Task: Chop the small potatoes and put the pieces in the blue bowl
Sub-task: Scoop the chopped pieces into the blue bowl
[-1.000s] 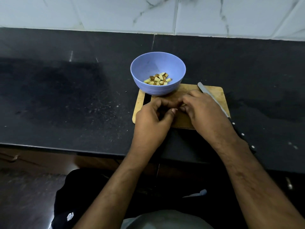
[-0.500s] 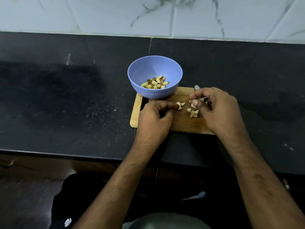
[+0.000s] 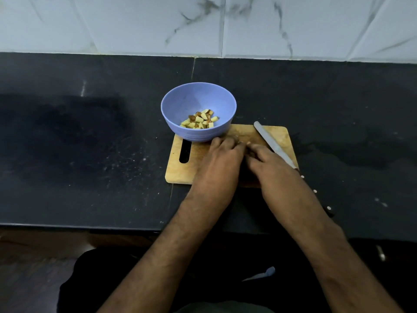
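Note:
A blue bowl [image 3: 180,102] stands at the back left corner of a wooden cutting board [image 3: 178,171], with several chopped potato pieces [image 3: 199,120] inside. My left hand [image 3: 218,159] and my right hand [image 3: 268,163] meet at the board's middle, fingers curled down around a small heap of cut potato. Only a sliver of one piece [image 3: 248,143] shows between the fingertips; the rest is hidden under both hands. A knife [image 3: 270,142] lies loose on the board's right side, blade pointing to the back left, its dark handle running under my right forearm.
The board sits on a black stone counter [image 3: 90,143] with a tiled wall [image 3: 135,23] behind. The counter's front edge runs just below the board.
Half a second ago my hands were apart and the cut pieces lay uncovered on the board. Now both hands have closed together over them.

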Demonstrator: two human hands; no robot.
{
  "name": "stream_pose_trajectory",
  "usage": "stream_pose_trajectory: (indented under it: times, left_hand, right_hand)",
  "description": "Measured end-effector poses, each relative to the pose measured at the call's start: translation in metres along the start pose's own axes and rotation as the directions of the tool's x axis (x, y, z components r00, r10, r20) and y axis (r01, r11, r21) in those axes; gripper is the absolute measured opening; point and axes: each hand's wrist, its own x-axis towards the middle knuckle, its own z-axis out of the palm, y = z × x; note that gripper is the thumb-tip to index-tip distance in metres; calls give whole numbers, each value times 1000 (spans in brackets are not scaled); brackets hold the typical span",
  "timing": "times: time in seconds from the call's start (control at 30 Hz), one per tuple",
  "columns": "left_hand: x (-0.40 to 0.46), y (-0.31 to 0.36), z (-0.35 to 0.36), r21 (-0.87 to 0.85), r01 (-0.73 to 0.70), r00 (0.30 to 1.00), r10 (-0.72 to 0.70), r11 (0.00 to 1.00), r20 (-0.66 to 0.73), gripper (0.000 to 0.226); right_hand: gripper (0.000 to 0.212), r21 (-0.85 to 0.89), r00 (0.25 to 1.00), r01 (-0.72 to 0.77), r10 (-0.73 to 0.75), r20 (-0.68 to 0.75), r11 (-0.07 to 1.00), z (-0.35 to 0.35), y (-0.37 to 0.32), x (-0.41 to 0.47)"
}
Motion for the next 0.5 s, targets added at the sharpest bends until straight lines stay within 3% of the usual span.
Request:
stream_pose_trajectory:
  times: [0.23, 0.5]
  left_hand:
    - [4, 0, -1, 49, -58, 998, 59, 997, -24, 33]
    - [2, 6, -7, 23, 58, 998, -57, 998, -14, 28]
  right_hand:
    - [35, -114, 994, -101, 95, -57, 988, -9, -11, 4]
    - [27, -139, 989, -144, 145, -4, 980, -20, -19, 15]
